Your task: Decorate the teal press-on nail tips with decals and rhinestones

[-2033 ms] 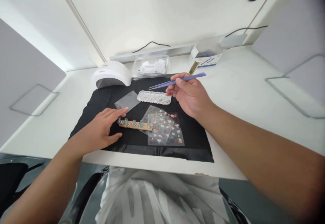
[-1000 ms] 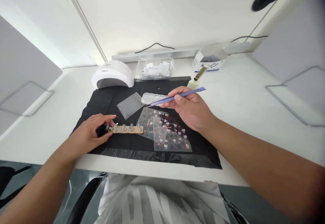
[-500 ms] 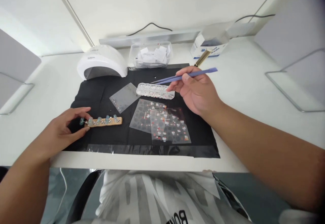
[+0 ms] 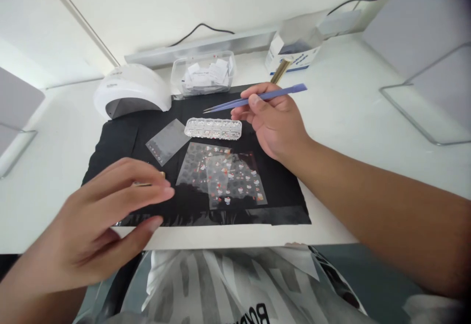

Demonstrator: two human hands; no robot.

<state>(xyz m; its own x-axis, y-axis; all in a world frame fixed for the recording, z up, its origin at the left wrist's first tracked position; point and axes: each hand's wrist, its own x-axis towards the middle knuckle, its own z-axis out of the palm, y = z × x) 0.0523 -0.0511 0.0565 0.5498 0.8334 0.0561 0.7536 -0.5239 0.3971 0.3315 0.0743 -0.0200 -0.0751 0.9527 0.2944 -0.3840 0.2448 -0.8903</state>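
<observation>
My right hand (image 4: pixel 274 118) pinches blue tweezers (image 4: pixel 257 98), whose fine tips point left, just above a clear compartment case (image 4: pixel 213 129) filled with small decorations. Close to the camera, my left hand (image 4: pixel 114 211) is raised with thumb and fingers apart and nothing between them. It covers most of the wooden strip (image 4: pixel 163 174) that carries the nail tips; only bits of the wood show. Two overlapping transparent sticker sheets (image 4: pixel 235 179) with red and white prints lie at the middle of the black mat (image 4: pixel 176 201). A plainer sheet (image 4: pixel 167 142) lies left of the case.
A white nail lamp (image 4: pixel 132 88) stands at the back left. Beside it is a clear plastic box (image 4: pixel 203 74) of white packets. At the back right stands an opened carton (image 4: pixel 294 52), with a gold stick-like object (image 4: pixel 281 70) in front. Metal-framed dividers flank the table.
My left hand has let go of the wooden strip and come up toward the camera, its fingers spread. The tweezers have lifted slightly off the case. The view has shifted a little.
</observation>
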